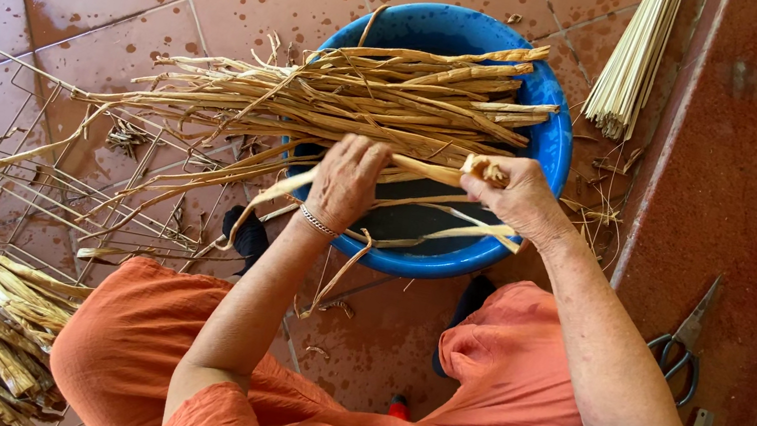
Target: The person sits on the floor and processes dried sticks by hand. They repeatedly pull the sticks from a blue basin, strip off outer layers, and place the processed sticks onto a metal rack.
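Both bare forearms were stretched forward and downward from the body, converging ahead of the knees. The left hand (345,180) was turned palm down, its back shown to the camera, with the fingers curled under in a closed grasp and the wrist held nearly straight. The right hand (515,196) was set just beside it, knuckles raised, the fingers and thumb pinched tightly together at the tips. The right elbow was bent outward; the left arm was kept closer in.
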